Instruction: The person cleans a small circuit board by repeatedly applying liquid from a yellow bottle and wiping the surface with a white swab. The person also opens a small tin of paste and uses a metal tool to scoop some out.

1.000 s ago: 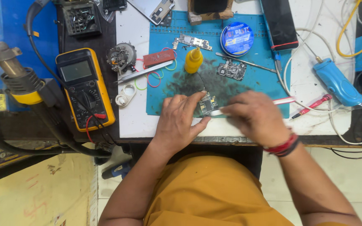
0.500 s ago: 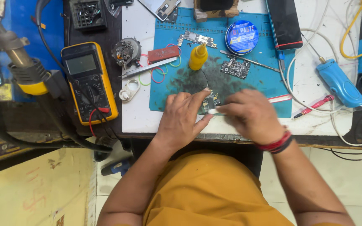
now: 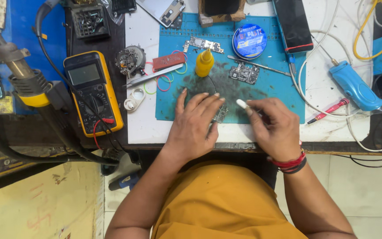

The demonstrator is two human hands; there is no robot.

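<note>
My left hand (image 3: 193, 126) lies flat on the blue work mat (image 3: 169, 106), fingers spread, pressing a small circuit board (image 3: 220, 114) down at the mat's front edge. My right hand (image 3: 275, 126) is closed around a thin white-tipped tool (image 3: 242, 104), whose tip points left toward the board, just beside it. A yellow dropper bottle (image 3: 204, 63) stands upright on the mat beyond my left fingers. Another circuit board (image 3: 244, 73) lies further back on the mat.
A yellow multimeter (image 3: 93, 92) lies left of the mat. A hot-air handle (image 3: 25, 79) with a thick black hose sits far left. A blue round tin (image 3: 249, 41), tweezers (image 3: 257, 66), a dark phone (image 3: 293, 24), a blue handheld tool (image 3: 355, 85), a red pen (image 3: 330, 110) and cables lie around.
My right hand has drawn back to the right, away from the board, and the tool's white tip now shows. My left fingers have spread flatter over the board.
</note>
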